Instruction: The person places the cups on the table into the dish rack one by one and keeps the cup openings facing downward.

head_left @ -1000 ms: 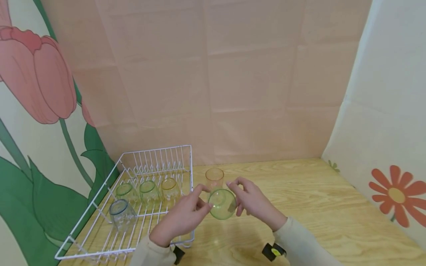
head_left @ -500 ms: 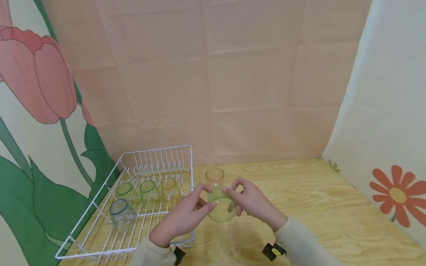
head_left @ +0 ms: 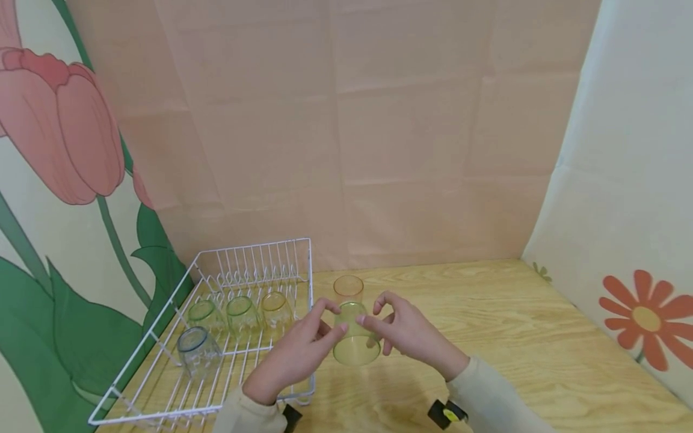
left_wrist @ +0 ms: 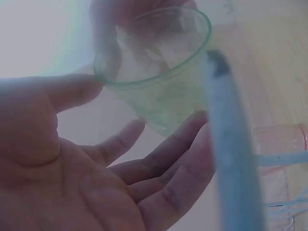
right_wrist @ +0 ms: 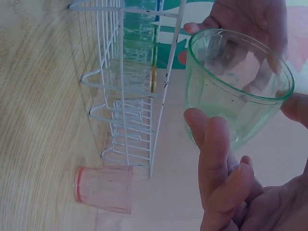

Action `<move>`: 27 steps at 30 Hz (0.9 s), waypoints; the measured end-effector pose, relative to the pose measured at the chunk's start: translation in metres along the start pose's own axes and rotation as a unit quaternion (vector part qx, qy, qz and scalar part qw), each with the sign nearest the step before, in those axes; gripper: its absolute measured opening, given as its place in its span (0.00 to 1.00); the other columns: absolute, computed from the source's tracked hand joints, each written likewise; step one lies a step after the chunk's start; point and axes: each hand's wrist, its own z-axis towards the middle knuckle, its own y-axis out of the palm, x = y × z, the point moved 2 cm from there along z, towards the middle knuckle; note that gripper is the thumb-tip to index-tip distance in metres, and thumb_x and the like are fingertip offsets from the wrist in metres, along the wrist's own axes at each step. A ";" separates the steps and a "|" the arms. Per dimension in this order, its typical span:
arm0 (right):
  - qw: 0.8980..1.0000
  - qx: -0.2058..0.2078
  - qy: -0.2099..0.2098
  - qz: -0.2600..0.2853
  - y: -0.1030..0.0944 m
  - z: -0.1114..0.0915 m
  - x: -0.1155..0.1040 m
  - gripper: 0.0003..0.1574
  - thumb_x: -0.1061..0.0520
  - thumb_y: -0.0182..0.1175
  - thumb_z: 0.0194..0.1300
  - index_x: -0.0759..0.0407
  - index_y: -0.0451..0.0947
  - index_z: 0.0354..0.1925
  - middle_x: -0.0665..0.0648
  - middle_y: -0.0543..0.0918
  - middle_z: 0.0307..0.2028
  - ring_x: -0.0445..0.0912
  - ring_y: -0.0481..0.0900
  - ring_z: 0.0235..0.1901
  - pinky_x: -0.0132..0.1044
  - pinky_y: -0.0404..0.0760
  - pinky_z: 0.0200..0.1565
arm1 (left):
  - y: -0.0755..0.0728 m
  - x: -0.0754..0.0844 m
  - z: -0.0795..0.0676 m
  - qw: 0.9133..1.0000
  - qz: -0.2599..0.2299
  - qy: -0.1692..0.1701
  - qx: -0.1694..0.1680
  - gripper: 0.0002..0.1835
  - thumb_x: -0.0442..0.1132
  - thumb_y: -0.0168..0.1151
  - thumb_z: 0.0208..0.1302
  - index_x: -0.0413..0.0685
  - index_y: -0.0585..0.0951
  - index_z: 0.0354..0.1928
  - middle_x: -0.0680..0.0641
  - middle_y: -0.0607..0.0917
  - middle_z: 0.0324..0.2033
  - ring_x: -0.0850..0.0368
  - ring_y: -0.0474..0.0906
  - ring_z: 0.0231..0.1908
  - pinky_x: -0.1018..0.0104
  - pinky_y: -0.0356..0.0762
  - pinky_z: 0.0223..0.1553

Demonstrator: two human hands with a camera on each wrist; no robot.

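Observation:
A clear green drinking glass [head_left: 357, 350] is held between both hands above the table, its wide mouth tipped down toward the wearer and its narrower base up and away. My left hand [head_left: 298, 352] grips its left side; in the left wrist view the thumb meets the rim of the glass [left_wrist: 163, 101] and the fingers curl beneath. From the right, my right hand [head_left: 414, 334] holds the other side, thumb across the wall. The right wrist view shows fingertips against the glass [right_wrist: 207, 91]. Just beyond stands a pink-orange glass [head_left: 348, 290].
On the left is a white wire dish rack [head_left: 311, 264]. Inside it sit a blue-rimmed glass [head_left: 199, 355], an amber glass [head_left: 277, 310] and two green glasses, one of them a green glass [head_left: 242, 319] beside the amber one. A wood-grain table [head_left: 487, 319] spreads right.
The green glass has turned in the hands: its wide mouth, earlier facing the head camera, has tipped downward and the base has come up. My right thumb has shifted left across it.

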 end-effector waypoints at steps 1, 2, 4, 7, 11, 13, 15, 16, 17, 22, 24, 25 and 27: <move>1.000 0.002 0.001 0.000 0.000 0.000 0.000 0.33 0.32 0.62 0.65 0.58 0.68 0.47 0.55 0.85 0.23 0.47 0.79 0.17 0.32 0.62 0.17 | 0.000 0.000 0.000 1.000 -0.001 0.000 -0.001 0.23 0.59 0.51 0.75 0.54 0.69 0.61 0.50 0.85 0.37 0.58 0.81 0.35 0.57 0.78 0.34; 1.000 0.003 0.001 0.001 0.001 0.000 0.000 0.33 0.32 0.62 0.65 0.58 0.68 0.47 0.56 0.85 0.23 0.47 0.79 0.17 0.32 0.62 0.17 | 0.000 0.000 0.000 1.000 -0.002 0.000 -0.002 0.23 0.59 0.52 0.74 0.54 0.68 0.61 0.50 0.86 0.38 0.58 0.81 0.36 0.57 0.78 0.35; 1.000 0.007 0.003 0.001 0.001 0.000 0.001 0.33 0.32 0.62 0.65 0.57 0.68 0.47 0.56 0.83 0.22 0.47 0.79 0.17 0.32 0.62 0.17 | 0.000 0.000 -0.001 1.000 -0.004 -0.001 -0.004 0.24 0.59 0.55 0.73 0.53 0.68 0.61 0.49 0.86 0.39 0.57 0.82 0.37 0.56 0.79 0.36; 1.000 0.011 0.003 -0.001 0.002 0.000 0.003 0.33 0.31 0.61 0.65 0.57 0.69 0.48 0.57 0.82 0.21 0.48 0.79 0.17 0.32 0.62 0.17 | -0.001 0.001 -0.002 1.000 -0.007 -0.003 -0.008 0.26 0.60 0.57 0.71 0.53 0.68 0.61 0.49 0.86 0.40 0.57 0.82 0.38 0.56 0.80 0.36; 1.000 0.013 0.003 -0.004 0.002 0.001 0.004 0.34 0.31 0.61 0.65 0.57 0.70 0.49 0.57 0.82 0.21 0.48 0.79 0.17 0.33 0.62 0.17 | -0.001 0.001 -0.002 1.000 -0.010 -0.006 -0.011 0.27 0.60 0.58 0.70 0.53 0.67 0.61 0.48 0.86 0.40 0.57 0.82 0.38 0.55 0.81 0.36; 1.000 0.015 0.005 -0.006 0.002 0.001 0.005 0.35 0.31 0.61 0.64 0.57 0.70 0.50 0.56 0.83 0.21 0.48 0.79 0.17 0.33 0.63 0.18 | -0.001 0.001 -0.002 1.000 -0.011 -0.007 -0.012 0.28 0.59 0.59 0.70 0.52 0.67 0.61 0.48 0.86 0.40 0.57 0.82 0.38 0.55 0.81 0.36; 1.000 0.017 0.007 -0.006 0.002 0.002 0.005 0.35 0.30 0.61 0.64 0.57 0.70 0.50 0.56 0.83 0.21 0.48 0.79 0.17 0.33 0.63 0.18 | 0.000 0.001 -0.002 1.000 -0.013 -0.009 -0.013 0.28 0.59 0.60 0.69 0.52 0.67 0.61 0.47 0.86 0.41 0.57 0.82 0.38 0.55 0.81 0.37; 1.000 0.017 0.007 -0.007 0.002 0.002 0.005 0.35 0.30 0.61 0.64 0.57 0.70 0.51 0.56 0.83 0.22 0.48 0.79 0.17 0.34 0.64 0.18 | 0.000 0.001 -0.002 1.000 -0.013 -0.010 -0.013 0.28 0.59 0.61 0.69 0.51 0.67 0.61 0.47 0.86 0.41 0.57 0.82 0.38 0.55 0.81 0.37; 1.000 0.018 0.008 -0.007 0.002 0.002 0.005 0.35 0.30 0.61 0.64 0.57 0.71 0.51 0.55 0.84 0.22 0.48 0.79 0.18 0.35 0.65 0.19 | 0.000 0.001 -0.001 1.000 -0.014 -0.011 -0.012 0.29 0.58 0.62 0.68 0.51 0.67 0.61 0.47 0.86 0.42 0.57 0.83 0.38 0.55 0.81 0.37; 1.000 0.017 0.003 -0.010 0.001 0.002 0.004 0.38 0.31 0.61 0.64 0.59 0.73 0.55 0.55 0.86 0.27 0.50 0.81 0.19 0.39 0.71 0.22 | 0.000 0.002 -0.002 1.000 -0.011 -0.017 -0.008 0.30 0.57 0.64 0.66 0.50 0.67 0.60 0.44 0.85 0.44 0.54 0.83 0.40 0.54 0.82 0.37; 1.000 0.015 -0.001 -0.016 0.002 0.002 0.004 0.40 0.32 0.62 0.64 0.61 0.75 0.58 0.54 0.86 0.29 0.50 0.81 0.20 0.40 0.73 0.23 | 0.000 0.002 -0.002 1.000 -0.008 -0.019 -0.006 0.30 0.57 0.65 0.66 0.51 0.66 0.60 0.43 0.85 0.45 0.53 0.83 0.41 0.54 0.82 0.37; 1.000 0.014 -0.002 -0.020 0.002 0.002 0.004 0.40 0.32 0.62 0.64 0.62 0.75 0.58 0.54 0.87 0.29 0.51 0.81 0.21 0.41 0.74 0.24 | -0.001 0.002 -0.002 1.000 -0.007 -0.020 -0.006 0.30 0.57 0.66 0.65 0.51 0.66 0.60 0.43 0.84 0.45 0.52 0.83 0.42 0.53 0.82 0.37; 0.999 0.014 -0.004 -0.029 0.002 0.003 0.003 0.41 0.32 0.63 0.64 0.62 0.76 0.59 0.53 0.87 0.30 0.50 0.81 0.21 0.41 0.74 0.25 | 0.000 0.002 -0.002 1.000 -0.006 -0.019 -0.007 0.31 0.56 0.67 0.64 0.50 0.66 0.60 0.42 0.84 0.46 0.51 0.82 0.42 0.53 0.81 0.36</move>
